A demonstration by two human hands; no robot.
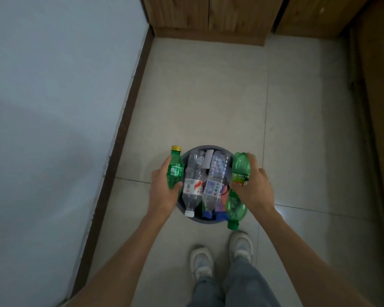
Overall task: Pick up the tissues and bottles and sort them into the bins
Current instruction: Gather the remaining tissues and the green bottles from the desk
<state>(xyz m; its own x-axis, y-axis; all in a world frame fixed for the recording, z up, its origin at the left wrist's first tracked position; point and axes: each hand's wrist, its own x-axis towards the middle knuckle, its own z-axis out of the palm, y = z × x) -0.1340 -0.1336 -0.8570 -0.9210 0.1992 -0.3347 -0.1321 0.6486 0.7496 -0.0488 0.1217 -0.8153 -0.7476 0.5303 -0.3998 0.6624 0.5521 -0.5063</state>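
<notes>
Each hand's grip is clamped on a green bottle over the bin (187, 212), left hand (164, 191) on the yellow-capped bottle (175, 170), right hand (253, 187) hiding the large bottle (239, 169)'s middle.

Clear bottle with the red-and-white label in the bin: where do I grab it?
Grip the clear bottle at its white-capped neck, coming from above on the near side. It lies cap toward the person in the grey bin; that end seems the most exposed.

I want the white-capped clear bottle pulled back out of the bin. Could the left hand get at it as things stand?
Probably not yet: the left hand is wrapped around a small green bottle. The white-capped bottle lies uncovered on top, right beside it.
</notes>
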